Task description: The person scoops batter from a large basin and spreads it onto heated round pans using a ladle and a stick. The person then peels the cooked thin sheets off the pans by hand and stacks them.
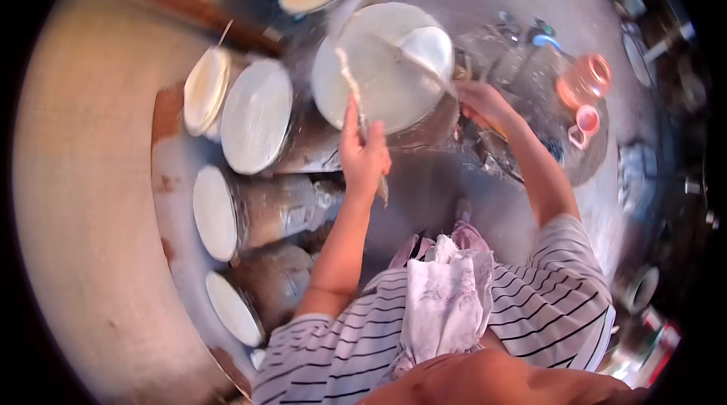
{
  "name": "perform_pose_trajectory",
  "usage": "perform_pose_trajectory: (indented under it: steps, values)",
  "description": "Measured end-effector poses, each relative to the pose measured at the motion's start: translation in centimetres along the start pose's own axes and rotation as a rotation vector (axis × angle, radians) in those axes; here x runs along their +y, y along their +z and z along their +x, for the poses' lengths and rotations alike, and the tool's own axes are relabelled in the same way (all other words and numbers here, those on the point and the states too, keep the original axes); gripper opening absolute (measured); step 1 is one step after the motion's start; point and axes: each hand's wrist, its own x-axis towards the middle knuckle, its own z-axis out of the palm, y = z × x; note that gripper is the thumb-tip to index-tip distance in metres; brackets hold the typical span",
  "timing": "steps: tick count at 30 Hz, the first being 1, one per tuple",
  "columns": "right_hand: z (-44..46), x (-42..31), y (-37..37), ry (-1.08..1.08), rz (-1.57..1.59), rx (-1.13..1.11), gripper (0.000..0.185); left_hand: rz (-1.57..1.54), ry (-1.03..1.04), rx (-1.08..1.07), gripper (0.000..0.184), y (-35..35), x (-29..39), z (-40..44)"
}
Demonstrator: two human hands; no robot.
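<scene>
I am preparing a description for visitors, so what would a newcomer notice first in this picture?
Probably the large pale disc near the top centre, with a thin stick in the left hand crossing in front of its left part. Next, perhaps, the orange jug at the right, beside a pink cup.

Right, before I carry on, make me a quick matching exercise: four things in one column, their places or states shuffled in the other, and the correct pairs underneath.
1. Left hand
2. Right hand
3. Jug
4. Cloth

A. Beside the pink cup
B. In front of the striped shirt
C. Gripping a long stick
D. At the right edge of the large round vessel

Pairs: 1-C, 2-D, 3-A, 4-B
</scene>
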Motion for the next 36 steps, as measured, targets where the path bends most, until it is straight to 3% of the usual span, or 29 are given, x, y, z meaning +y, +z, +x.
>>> perform_pose_trajectory:
  steps: [2, 6, 8, 9, 11, 12, 15, 16, 18, 19, 22, 27, 30, 33, 35, 36]
  values:
    - [-2.0, 3.0, -2.0, 0.073, -0.035, -0.021, 0.028, 0.206, -0.059, -0.019, 0.059, -0.6, 0.9, 0.2]
    - [1.1, 8.0, -9.0, 0.154, 0.133, 0.067, 0.030, 0.020, -0.133, -0.097, 0.061, 0.5, -1.8, 3.2]
    - [6.3, 4.4, -6.9, 0.135, 0.009, 0.064, 0.034, -0.044, -0.134, -0.130, 0.062, 2.5, -1.8, 4.9]
    - [7.1, 2.5, -5.3, 0.064, -0.145, 0.087, 0.036, -0.108, -0.120, -0.149, 0.062, 3.7, -1.6, 5.6]
    - [7.6, 3.5, -3.9, -0.420, -0.666, 0.127, 0.039, -0.228, -0.168, -0.160, 0.062, 3.4, 0.0, 5.5]
    - [3.8, 1.4, -2.6, -0.343, -0.692, 0.173, 0.041, -0.291, -0.209, -0.180, 0.062, 2.8, 0.7, 4.7]
    - [2.2, 10.2, -6.4, -0.307, -0.493, 0.405, 0.043, -0.320, -0.308, -0.181, 0.065, -0.4, 1.7, 4.3]
    - [0.8, 11.8, -6.7, -0.281, -0.485, 0.457, 0.043, -0.313, -0.325, -0.082, 0.066, 0.0, 1.5, 5.0]
    - [1.7, 6.8, -2.2, -0.308, -0.682, 0.421, 0.035, -0.392, -0.278, -0.031, 0.069, 1.3, 0.2, 6.6]
    - [1.9, 4.4, 0.0, -0.326, -0.779, 0.406, 0.032, -0.477, -0.322, -0.018, 0.066, 1.5, 0.5, 6.9]
    - [1.5, 5.5, -2.8, -0.327, -0.872, 0.549, 0.033, -0.824, -0.479, 0.017, 0.040, -0.9, 1.6, 6.5]
    - [-0.4, 4.7, -2.2, -0.411, -0.980, 0.424, 0.033, -1.079, -0.670, -0.010, 0.007, -2.0, 1.4, 6.9]
    - [2.5, 4.1, -4.0, -0.450, -0.952, 0.465, 0.031, -1.140, -0.697, -0.044, 0.026, -1.5, 1.2, 7.8]
    - [0.6, 3.2, -3.0, -0.388, -1.014, 0.292, 0.028, -1.085, -0.629, -0.052, 0.028, -1.3, 1.5, 7.3]
    - [-1.8, 3.3, -2.4, -0.413, -1.013, 0.287, 0.028, -1.058, -0.607, 0.015, 0.028, -0.3, 1.8, 7.7]
    - [-3.0, 3.7, -1.4, -0.330, -0.816, 0.374, 0.028, -1.046, -0.612, 0.046, 0.028, 0.1, 1.7, 8.0]
